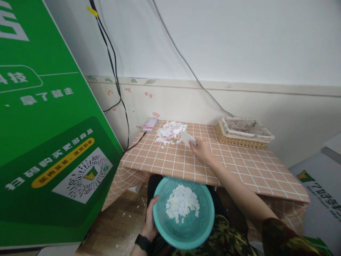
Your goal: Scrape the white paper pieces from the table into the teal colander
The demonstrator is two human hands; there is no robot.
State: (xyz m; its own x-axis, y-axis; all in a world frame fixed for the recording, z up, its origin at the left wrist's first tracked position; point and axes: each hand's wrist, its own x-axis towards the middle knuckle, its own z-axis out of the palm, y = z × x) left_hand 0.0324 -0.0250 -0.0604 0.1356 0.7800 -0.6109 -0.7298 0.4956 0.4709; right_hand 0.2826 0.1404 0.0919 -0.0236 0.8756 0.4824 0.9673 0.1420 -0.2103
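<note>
I see the right fingers (195,146) pinching a white card (188,138) beside the paper scraps (171,131); the left fingers (152,204) (watch (143,243) below) hold the green basket (210,213) by its rim.

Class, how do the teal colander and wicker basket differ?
The teal colander is round; the wicker basket is rectangular. The teal colander is in the left hand; the wicker basket stands on the checked tablecloth. The teal colander holds paper scraps; the wicker basket is cloth-lined. Both are open-topped.
</note>
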